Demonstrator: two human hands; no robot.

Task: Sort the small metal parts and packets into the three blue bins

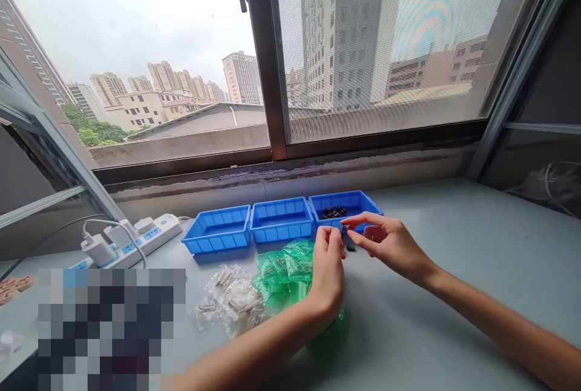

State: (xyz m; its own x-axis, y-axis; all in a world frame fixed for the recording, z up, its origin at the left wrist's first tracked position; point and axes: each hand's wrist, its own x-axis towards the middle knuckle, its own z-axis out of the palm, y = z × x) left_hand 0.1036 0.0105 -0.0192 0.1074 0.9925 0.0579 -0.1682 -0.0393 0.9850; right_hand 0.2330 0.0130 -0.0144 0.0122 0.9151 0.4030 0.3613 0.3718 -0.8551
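My left hand (327,270) rests over a pile of green plastic bags (284,273), fingers curled together toward my right hand. My right hand (385,243) hovers just in front of the right blue tray (347,208), thumb and forefinger pinched on a small dark part (345,229). Another small dark part (351,248) lies on the table below the fingertips. The right blue tray holds several dark small parts (332,212). What the left fingers hold, if anything, is hidden.
Two more blue trays (218,229) (281,220) stand in a row to the left. Clear bags of small metal parts (231,300) lie left of the green bags. A white power strip (129,236) with plugged chargers sits far left. The window sill runs behind the trays.
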